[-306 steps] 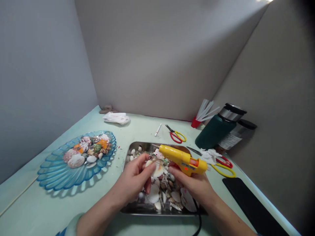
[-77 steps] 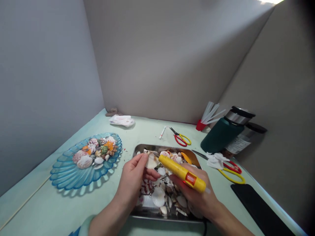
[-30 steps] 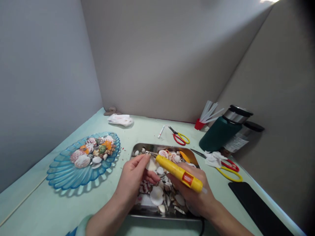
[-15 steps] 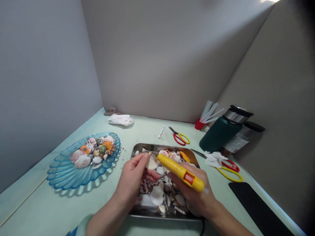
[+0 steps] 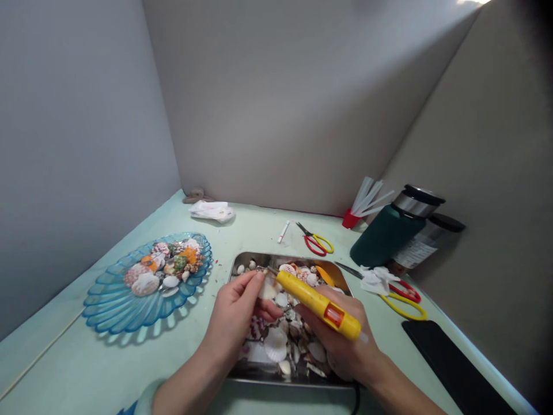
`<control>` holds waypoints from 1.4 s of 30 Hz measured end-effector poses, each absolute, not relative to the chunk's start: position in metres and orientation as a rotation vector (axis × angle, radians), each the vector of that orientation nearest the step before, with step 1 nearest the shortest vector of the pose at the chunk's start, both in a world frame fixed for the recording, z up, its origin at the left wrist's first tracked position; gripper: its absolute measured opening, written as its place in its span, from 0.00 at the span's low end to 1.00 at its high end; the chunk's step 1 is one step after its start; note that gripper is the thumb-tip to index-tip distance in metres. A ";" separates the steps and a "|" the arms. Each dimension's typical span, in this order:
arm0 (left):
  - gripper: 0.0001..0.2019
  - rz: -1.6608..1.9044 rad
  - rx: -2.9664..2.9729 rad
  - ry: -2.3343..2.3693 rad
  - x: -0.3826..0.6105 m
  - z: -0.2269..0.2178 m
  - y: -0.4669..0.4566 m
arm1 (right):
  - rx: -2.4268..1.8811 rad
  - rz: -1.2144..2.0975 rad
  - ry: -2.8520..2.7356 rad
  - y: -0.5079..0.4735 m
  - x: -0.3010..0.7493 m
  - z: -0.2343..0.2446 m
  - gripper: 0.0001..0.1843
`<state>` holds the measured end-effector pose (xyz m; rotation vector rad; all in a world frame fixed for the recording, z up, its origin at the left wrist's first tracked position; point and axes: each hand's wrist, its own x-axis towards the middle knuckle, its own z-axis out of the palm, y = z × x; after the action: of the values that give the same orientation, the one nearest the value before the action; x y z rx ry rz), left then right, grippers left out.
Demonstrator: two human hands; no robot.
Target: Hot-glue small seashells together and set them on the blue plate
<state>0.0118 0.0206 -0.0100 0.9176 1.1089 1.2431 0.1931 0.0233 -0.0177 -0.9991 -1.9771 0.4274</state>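
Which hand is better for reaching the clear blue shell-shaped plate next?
Probably the left hand: it's nearer that plate, though pinching something tiny; the right hand grips the yellow plastic glue gun.

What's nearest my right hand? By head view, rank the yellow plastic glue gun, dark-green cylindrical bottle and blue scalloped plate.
1. Yellow glue gun: in the right hand.
2. Green bottle: beyond, rightward.
3. Blue plate: far left.

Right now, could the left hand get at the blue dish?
Probably yes: just tabletop shows between the left hand and the blue dish, though that hand seems to pinch a tiny item beside the glue gun.
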 end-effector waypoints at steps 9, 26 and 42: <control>0.17 1.245 0.905 1.117 0.012 -0.010 0.022 | -1.004 0.423 -1.989 0.024 0.193 -0.017 0.06; 0.14 1.049 1.027 0.993 0.017 -0.004 0.018 | -1.130 0.729 -1.607 0.024 0.193 -0.013 0.08; 0.14 0.970 1.000 0.953 0.019 -0.003 0.015 | -1.144 0.687 -1.665 0.023 0.192 -0.010 0.07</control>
<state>0.0195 0.0150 -0.0033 1.0003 0.9533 0.9697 0.1923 0.0226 -0.0099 -1.1441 -1.6652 0.6875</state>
